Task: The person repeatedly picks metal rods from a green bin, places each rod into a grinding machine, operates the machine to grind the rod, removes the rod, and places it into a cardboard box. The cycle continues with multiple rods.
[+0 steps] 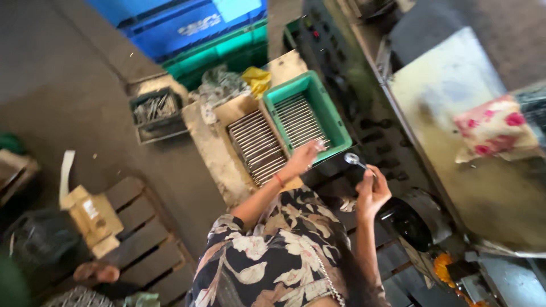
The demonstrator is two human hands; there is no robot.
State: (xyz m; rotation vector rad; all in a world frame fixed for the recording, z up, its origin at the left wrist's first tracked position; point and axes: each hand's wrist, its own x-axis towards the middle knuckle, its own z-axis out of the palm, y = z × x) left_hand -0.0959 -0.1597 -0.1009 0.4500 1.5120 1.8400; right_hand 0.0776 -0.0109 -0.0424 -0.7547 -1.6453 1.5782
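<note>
The left hand [304, 154] seems closed on metal rods [300, 119] in the green tray [335, 122], while the right hand [372, 190] grips a rod [355, 161].

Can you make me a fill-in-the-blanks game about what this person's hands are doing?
1. The left hand reaches toward the ____ tray of metal rods.
2. The right hand holds up a small shiny ____ part.
3. More rods lie on a board to the ____ of the tray.

Missing words: green; metal; left
</note>
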